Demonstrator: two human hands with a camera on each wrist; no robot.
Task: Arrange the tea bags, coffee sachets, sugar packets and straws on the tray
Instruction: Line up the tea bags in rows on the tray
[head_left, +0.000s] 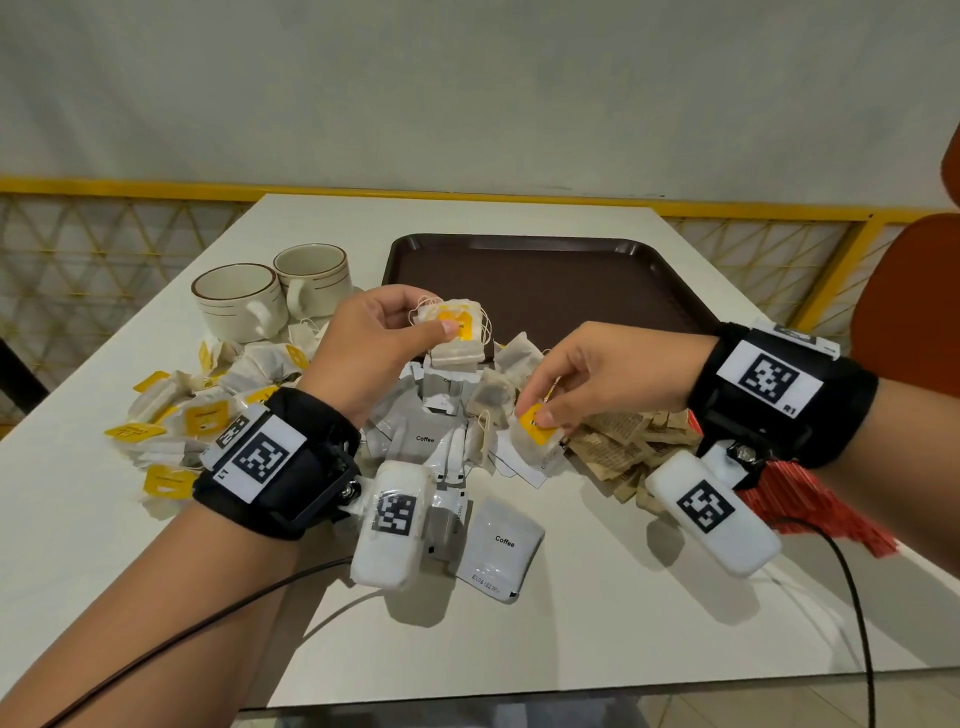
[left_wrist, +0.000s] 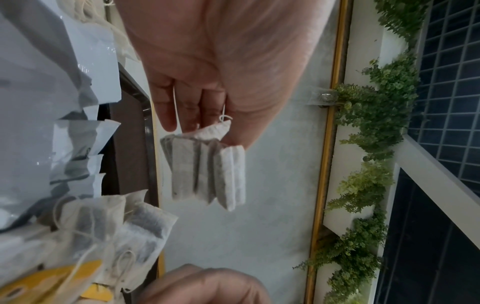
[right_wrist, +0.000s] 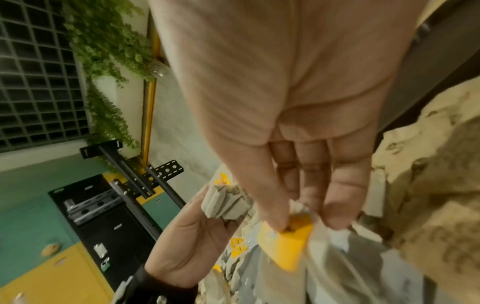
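My left hand (head_left: 387, 338) is raised above the heap and pinches a small stack of tea bags (head_left: 457, 332) with a yellow tag on top; the left wrist view shows the stack (left_wrist: 207, 170) hanging from the fingers. My right hand (head_left: 587, 374) reaches down into the heap and pinches another tea bag (head_left: 535, 434) by its yellow tag (right_wrist: 287, 244). The brown tray (head_left: 550, 275) lies just behind both hands. White coffee sachets (head_left: 501, 551), brown sugar packets (head_left: 623, 441) and red straws (head_left: 810, 499) lie loose on the white table (head_left: 597, 639).
Two cream mugs (head_left: 270, 296) stand left of the tray. More tea bags with yellow tags (head_left: 182, 415) are scattered at the left. An orange chair (head_left: 909, 291) stands at the right. Cables trail off the front table edge.
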